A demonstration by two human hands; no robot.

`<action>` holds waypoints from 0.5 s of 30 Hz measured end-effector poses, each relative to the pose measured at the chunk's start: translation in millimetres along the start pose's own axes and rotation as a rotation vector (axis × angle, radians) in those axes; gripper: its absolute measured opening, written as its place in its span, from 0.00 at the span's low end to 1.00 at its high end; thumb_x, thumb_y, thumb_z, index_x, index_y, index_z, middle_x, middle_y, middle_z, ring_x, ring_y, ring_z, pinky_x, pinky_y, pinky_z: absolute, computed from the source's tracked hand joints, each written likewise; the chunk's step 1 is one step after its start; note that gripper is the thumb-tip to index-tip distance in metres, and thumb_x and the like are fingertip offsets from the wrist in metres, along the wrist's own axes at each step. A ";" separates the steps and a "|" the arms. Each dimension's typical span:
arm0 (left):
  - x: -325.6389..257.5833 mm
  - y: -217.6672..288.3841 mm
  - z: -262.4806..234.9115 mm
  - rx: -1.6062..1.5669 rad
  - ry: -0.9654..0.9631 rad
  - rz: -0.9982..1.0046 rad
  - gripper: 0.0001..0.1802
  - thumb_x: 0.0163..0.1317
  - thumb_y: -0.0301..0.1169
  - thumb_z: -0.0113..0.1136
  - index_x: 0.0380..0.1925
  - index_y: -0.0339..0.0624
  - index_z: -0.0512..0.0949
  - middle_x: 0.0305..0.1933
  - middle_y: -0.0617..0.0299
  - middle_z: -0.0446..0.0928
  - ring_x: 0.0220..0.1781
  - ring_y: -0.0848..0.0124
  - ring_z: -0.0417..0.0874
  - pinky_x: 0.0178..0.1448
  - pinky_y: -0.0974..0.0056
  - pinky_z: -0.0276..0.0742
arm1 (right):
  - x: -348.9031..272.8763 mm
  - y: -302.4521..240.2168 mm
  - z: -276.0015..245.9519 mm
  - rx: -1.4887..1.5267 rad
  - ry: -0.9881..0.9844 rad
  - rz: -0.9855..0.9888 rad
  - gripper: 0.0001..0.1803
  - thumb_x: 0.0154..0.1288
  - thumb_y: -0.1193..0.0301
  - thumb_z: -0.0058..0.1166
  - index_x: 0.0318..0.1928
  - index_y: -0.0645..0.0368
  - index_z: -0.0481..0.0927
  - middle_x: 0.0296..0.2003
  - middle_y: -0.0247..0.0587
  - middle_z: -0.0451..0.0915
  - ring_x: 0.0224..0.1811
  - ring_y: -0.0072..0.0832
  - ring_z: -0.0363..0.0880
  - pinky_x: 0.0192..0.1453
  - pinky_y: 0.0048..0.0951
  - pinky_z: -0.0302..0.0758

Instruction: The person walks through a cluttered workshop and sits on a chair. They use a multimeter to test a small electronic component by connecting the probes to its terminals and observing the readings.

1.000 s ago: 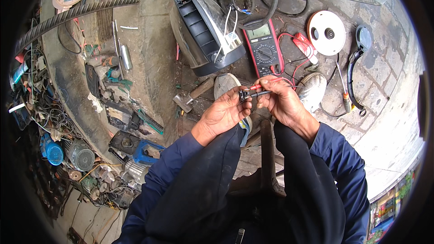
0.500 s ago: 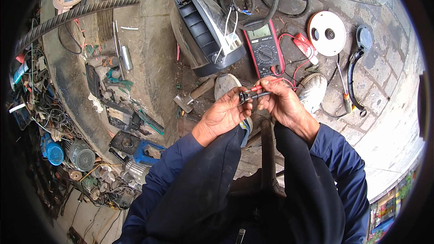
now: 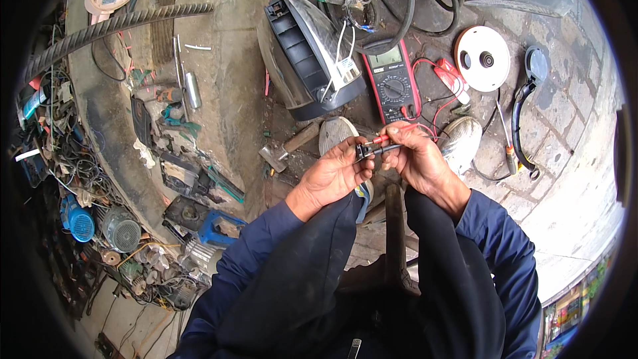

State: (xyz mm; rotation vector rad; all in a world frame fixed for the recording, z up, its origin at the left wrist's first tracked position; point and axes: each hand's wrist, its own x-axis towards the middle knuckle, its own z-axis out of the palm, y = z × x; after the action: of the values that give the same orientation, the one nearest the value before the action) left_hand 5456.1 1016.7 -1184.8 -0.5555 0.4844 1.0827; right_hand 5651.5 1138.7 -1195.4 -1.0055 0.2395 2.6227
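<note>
Between the fingertips of my left hand (image 3: 332, 174) is a small black part (image 3: 363, 151), perhaps a switch; its exact kind is too small to tell. My right hand (image 3: 420, 163) pinches two test probes together, one red (image 3: 380, 139) and one black (image 3: 385, 149). Their tips reach the black part, though I cannot tell exactly where they touch. Red and dark leads run from the probes to a red-rimmed multimeter (image 3: 393, 86), which lies face up on the paving just beyond my hands.
A black and clear plastic housing (image 3: 309, 60) lies left of the meter. A hammer (image 3: 289, 146) rests by my left shoe. Right of my right shoe are a screwdriver (image 3: 508, 139), a white round base (image 3: 482, 58) and a black curved handle (image 3: 522, 103). Scrap motors (image 3: 121, 228) pile up at left.
The view has shifted a little, so the floor things sit slightly lower and further right. Both hands keep their hold, with the probes still at the black part.
</note>
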 end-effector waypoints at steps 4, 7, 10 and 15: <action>0.1 -0.5 1.5 0.007 0.024 -0.001 0.16 0.77 0.29 0.54 0.62 0.43 0.75 0.54 0.56 0.83 0.54 0.63 0.84 0.62 0.56 0.81 | -0.9 -0.5 0.1 0.003 0.009 0.002 0.09 0.76 0.71 0.55 0.47 0.66 0.78 0.40 0.48 0.86 0.31 0.28 0.87 0.36 0.27 0.88; 0.3 -0.6 0.6 0.047 0.055 0.006 0.14 0.78 0.31 0.54 0.60 0.44 0.76 0.52 0.56 0.83 0.53 0.64 0.85 0.59 0.58 0.83 | -1.5 -1.5 -2.2 0.025 -0.015 -0.002 0.09 0.76 0.71 0.56 0.47 0.66 0.77 0.40 0.48 0.86 0.31 0.29 0.87 0.36 0.28 0.88; 0.9 2.5 -1.6 0.071 0.081 0.024 0.14 0.78 0.31 0.54 0.60 0.43 0.76 0.52 0.56 0.83 0.52 0.65 0.85 0.59 0.59 0.83 | -3.6 -3.5 -6.2 0.035 0.008 -0.040 0.10 0.75 0.71 0.57 0.47 0.66 0.78 0.41 0.48 0.85 0.31 0.30 0.87 0.36 0.30 0.89; 6.7 6.8 -4.3 0.272 0.184 0.064 0.15 0.78 0.31 0.56 0.60 0.40 0.76 0.51 0.57 0.83 0.51 0.66 0.85 0.57 0.62 0.83 | -5.8 -10.1 -12.7 -0.040 0.178 -0.136 0.10 0.76 0.71 0.55 0.48 0.67 0.79 0.42 0.48 0.84 0.30 0.30 0.86 0.36 0.32 0.89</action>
State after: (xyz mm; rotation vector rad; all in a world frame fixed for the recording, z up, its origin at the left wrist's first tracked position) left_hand 5452.1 1021.0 -1193.5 -0.4021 0.8023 1.0102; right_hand 5667.0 1143.4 -1201.3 -1.2260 0.1544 2.4274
